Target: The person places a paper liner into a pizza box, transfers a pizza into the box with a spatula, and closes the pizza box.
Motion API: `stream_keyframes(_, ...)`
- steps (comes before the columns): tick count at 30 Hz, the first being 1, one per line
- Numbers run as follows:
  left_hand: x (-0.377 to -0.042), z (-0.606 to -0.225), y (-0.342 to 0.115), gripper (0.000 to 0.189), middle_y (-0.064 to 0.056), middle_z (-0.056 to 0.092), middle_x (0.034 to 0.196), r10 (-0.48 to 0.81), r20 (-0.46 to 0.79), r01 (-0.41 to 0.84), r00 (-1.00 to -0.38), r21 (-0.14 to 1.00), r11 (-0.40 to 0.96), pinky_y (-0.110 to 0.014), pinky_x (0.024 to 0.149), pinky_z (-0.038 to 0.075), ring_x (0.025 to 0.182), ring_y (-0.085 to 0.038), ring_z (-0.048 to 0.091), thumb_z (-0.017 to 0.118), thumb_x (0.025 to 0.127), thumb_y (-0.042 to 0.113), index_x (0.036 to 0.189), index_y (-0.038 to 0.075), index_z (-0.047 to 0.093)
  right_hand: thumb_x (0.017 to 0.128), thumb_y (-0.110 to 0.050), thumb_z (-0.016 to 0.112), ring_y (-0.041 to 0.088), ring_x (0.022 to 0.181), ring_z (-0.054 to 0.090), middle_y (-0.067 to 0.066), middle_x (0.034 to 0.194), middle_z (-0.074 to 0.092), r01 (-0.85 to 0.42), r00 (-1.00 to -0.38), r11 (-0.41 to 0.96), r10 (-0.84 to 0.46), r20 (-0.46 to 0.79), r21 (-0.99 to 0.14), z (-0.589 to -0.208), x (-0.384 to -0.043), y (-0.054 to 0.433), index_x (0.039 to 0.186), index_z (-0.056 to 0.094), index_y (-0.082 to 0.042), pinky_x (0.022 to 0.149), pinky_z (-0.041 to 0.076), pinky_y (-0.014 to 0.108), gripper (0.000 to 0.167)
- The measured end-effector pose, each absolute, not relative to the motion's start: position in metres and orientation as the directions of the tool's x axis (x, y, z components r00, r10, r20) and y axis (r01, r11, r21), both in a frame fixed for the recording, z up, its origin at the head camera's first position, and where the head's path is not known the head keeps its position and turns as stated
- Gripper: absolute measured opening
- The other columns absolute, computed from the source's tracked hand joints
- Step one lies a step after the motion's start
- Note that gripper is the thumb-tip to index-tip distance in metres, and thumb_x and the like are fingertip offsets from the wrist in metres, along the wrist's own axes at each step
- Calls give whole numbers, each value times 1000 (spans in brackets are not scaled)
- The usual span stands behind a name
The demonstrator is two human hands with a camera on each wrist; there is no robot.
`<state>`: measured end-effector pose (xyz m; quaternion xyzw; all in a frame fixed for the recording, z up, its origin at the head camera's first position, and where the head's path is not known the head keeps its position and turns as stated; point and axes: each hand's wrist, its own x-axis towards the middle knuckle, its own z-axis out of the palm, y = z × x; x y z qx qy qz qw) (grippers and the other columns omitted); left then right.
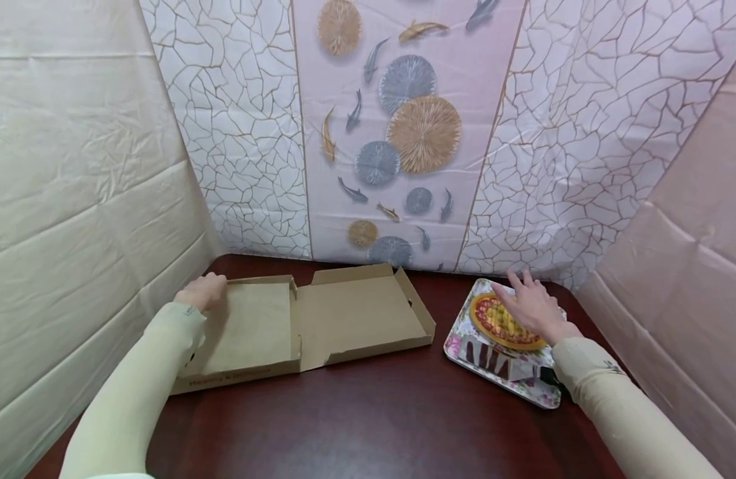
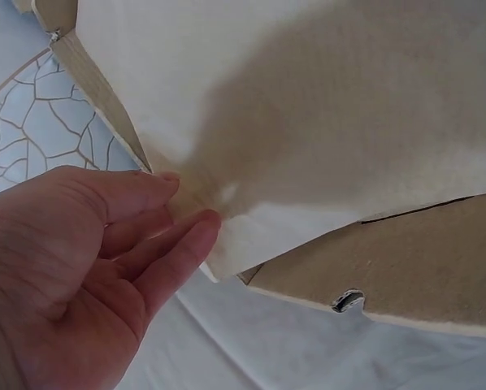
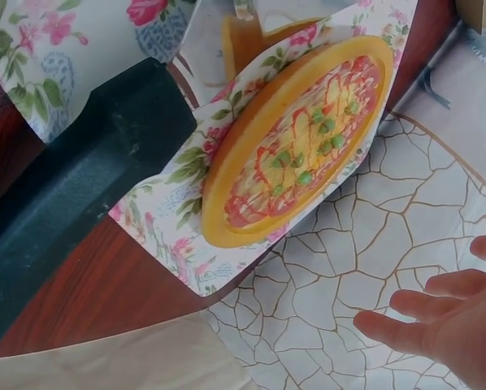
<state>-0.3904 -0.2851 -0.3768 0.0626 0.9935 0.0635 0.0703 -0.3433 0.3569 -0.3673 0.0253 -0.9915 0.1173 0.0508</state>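
Left to right. I see one left hand [image 1: 203,293], narrow grip, fingers and thumb pinching the far-left corner of one sheet of paper liner [image 1: 260,319]. The sheet lines the base of one cardboard pizza box [image 1: 266,372], which sits under and right of that hand. Box lies unfolded; its one lid [image 1: 356,319] is flat, farther right of the hand, near side wall and right side wall raised. Writing runs along the base's near wall, closer to me than the left hand: I read roughly "Healthy &", next word too blurred. Left sleeve [image 1: 134,386] has small dark print at the cuff, too small for me to read.

Dark red-brown table [image 1: 373,412] between the hands.

One floral tray [image 1: 454,344] under and left of the right hand [image 1: 532,307]. That hand is wide, fingers spread, holding nothing; right wrist cam shows it apart from the pizza. One toy pizza [image 1: 505,322] on the tray, just left of and below the hand. One spatula [image 1: 511,369], near side of the pizza, on the wrist side of the hand; I count four dark stripes on its blade, black handle beside the right sleeve [image 1: 619,392]. Similar cuff print there, unreadable to me.
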Motion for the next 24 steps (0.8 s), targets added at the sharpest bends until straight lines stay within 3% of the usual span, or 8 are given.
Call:
stream_keyframes(9, -392, -382, -285, 15, -19, 58, 89, 189, -103, 181, -976, 82, 980, -43, 63, 46, 74, -29, 54, 44, 87, -4, 91, 1, 57, 97, -66, 20, 60, 137, 13, 38, 153, 7, -72, -992, 971, -45, 122, -226, -368, -340, 358, 154, 14, -4, 98, 22, 77, 84)
stream_keyframes(18, -395, -380, -275, 11, -22, 61, 102, 170, -79, 163, -982, 87, 983, -58, 75, 49, 90, -36, 61, 49, 85, 1, 91, 4, 58, 97, -65, 24, 60, 137, 12, 38, 153, 8, -93, -990, 969, -67, 120, -229, -368, -339, 355, 154, 15, -4, 99, 20, 78, 84)
stream_keyframes(24, -400, -375, -262, 18, -13, 59, 78, 225, 30, 227, -974, 106, 968, -44, 65, 46, 71, -26, 56, 53, 91, 11, 75, 6, 58, 97, -64, 28, 59, 137, 14, 37, 153, 11, -123, -985, 967, -92, 146, -222, -364, -340, 351, 153, 17, -3, 100, 21, 76, 84)
